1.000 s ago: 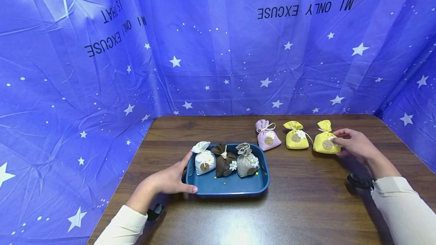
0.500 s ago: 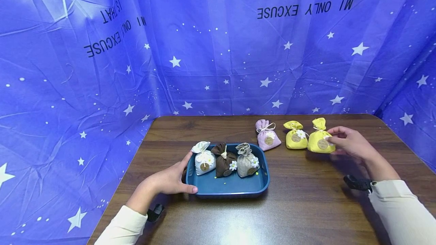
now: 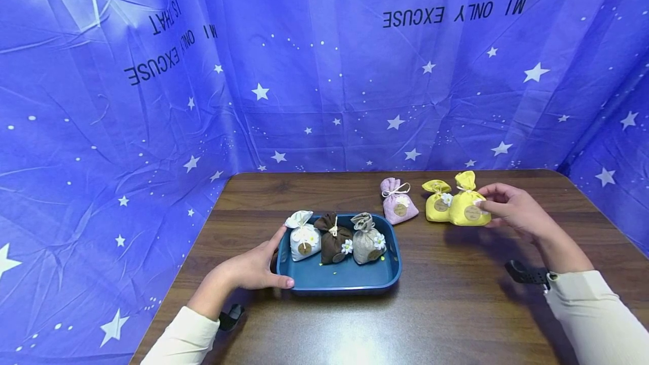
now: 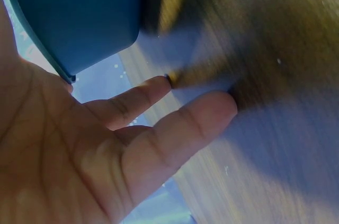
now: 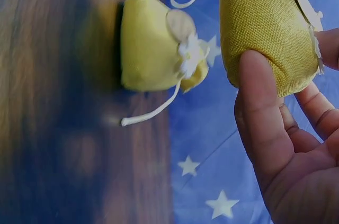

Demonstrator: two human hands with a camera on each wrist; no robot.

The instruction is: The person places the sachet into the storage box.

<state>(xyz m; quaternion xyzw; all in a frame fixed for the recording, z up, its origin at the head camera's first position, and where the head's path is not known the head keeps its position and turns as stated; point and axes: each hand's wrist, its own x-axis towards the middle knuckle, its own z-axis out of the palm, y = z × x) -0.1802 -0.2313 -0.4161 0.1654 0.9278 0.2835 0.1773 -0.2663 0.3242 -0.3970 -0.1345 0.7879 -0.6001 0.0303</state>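
My right hand [image 3: 522, 213] pinches a yellow pouch [image 3: 469, 208] by its right side, raised off the table; in the right wrist view the fingers [image 5: 259, 97] and thumb press its cloth. Beside and partly behind it sits another yellow pouch [image 3: 437, 209], which also shows in the right wrist view with its white flower and loose cord. My left hand [image 3: 248, 266] rests against the left side of a blue tray [image 3: 350, 286], thumb on the near rim. In the left wrist view two fingertips touch or nearly touch the table beside the tray wall [image 4: 79, 12].
Inside the tray lie a white pouch [image 3: 305, 241], a dark brown pouch [image 3: 334, 244] and a grey pouch [image 3: 367, 241]. A pink pouch [image 3: 399, 207] lies behind the tray's right corner. A blue starry curtain [image 3: 324, 100] stands along the back of the wooden table [image 3: 456, 308].
My right hand has lifted the yellow pouch and moved it left, so it now overlaps the other yellow pouch in the head view. My left hand and the tray have stayed put.
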